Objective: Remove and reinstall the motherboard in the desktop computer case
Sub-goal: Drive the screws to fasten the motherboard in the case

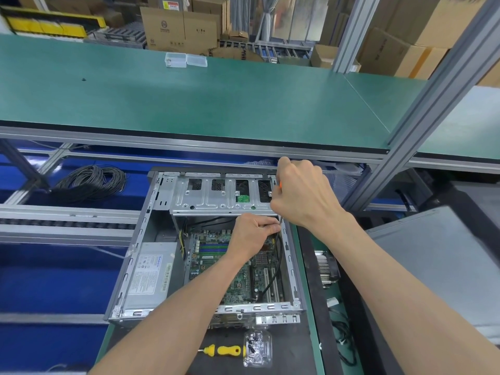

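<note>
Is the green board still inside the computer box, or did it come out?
Still inside. The motherboard lies flat on the floor of the open computer case, with a black cable across it and the left hand reaching in over it.

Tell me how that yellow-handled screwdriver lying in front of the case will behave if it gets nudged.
The yellow-handled screwdriver lies on its side on the dark mat, and its handle looks rounded, so it would probably roll some. The bulges along the handle may stop it quickly. It looks short and rigid, so likely light and stiff. The clear plastic packet at its end might block it on that side.
</note>
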### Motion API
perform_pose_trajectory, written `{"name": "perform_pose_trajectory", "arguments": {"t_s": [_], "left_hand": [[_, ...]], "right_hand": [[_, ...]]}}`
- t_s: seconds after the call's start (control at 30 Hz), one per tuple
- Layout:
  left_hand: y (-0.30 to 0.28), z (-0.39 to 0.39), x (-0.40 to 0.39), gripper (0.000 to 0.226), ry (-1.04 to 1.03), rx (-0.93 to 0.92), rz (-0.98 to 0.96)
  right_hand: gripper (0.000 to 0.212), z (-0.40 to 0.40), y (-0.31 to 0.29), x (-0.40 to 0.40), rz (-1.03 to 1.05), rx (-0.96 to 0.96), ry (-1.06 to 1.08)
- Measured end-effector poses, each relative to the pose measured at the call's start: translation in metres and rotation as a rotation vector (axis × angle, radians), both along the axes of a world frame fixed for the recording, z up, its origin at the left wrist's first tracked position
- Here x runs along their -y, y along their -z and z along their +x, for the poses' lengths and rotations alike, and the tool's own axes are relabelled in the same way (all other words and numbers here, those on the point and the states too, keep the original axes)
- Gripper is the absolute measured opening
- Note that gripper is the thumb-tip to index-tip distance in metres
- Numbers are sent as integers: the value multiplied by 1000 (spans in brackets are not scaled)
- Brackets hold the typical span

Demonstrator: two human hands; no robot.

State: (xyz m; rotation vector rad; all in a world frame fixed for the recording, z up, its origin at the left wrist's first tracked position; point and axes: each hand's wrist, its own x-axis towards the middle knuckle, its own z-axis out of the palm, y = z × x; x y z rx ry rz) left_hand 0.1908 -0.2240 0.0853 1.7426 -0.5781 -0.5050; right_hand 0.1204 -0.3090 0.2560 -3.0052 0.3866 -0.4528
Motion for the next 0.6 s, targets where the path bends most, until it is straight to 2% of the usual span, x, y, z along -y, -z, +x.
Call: {"name": "perform_pose_trajectory", "arguments": {"t_s": [0.33, 0.5, 0.6], "left_hand": [[4, 1, 0, 12, -8, 6, 13], [6, 0, 0, 11, -14, -5, 14], [7, -1, 0, 12, 0, -7, 6]], "right_hand": [[17, 0, 2, 2, -10, 16, -21], [26, 7, 4, 3, -186, -19, 72], [21, 10, -1, 8, -119, -81, -18]]}}
